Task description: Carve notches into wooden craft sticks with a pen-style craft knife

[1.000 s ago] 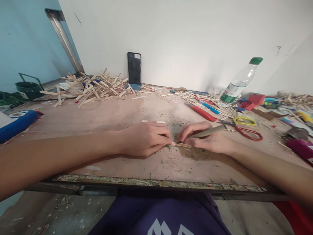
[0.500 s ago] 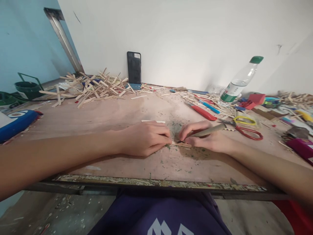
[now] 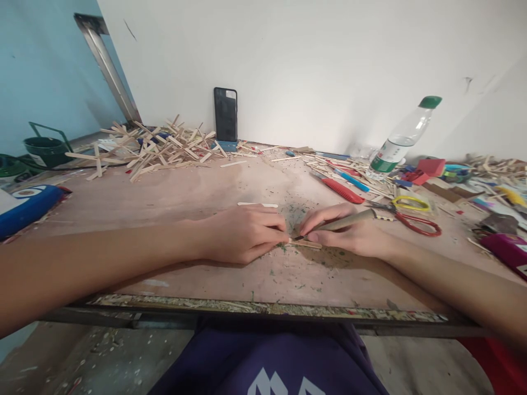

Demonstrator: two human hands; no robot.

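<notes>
A pale wooden craft stick (image 3: 308, 243) lies on the worktable (image 3: 185, 192), its left end under the fingertips of my left hand (image 3: 251, 233), which pinch and press it down. My right hand (image 3: 341, 233) grips a craft knife (image 3: 348, 220) with a grey-tan handle, held like a pen. The dark tip of the knife rests at the stick's upper edge, close to my left fingertips. Another craft stick (image 3: 257, 205) lies just beyond my left hand. Small green shavings are scattered around both hands.
Back left is a heap of craft sticks (image 3: 173, 145) beside an upright phone (image 3: 226, 114). To the right lie a red utility knife (image 3: 341, 190), scissors (image 3: 418, 225) and a tilted water bottle (image 3: 401, 140). A blue packet (image 3: 33, 208) sits at the left edge.
The knife tip has shifted slightly left along the stick, toward my left fingertips, with my right hand. My left hand stays in place.
</notes>
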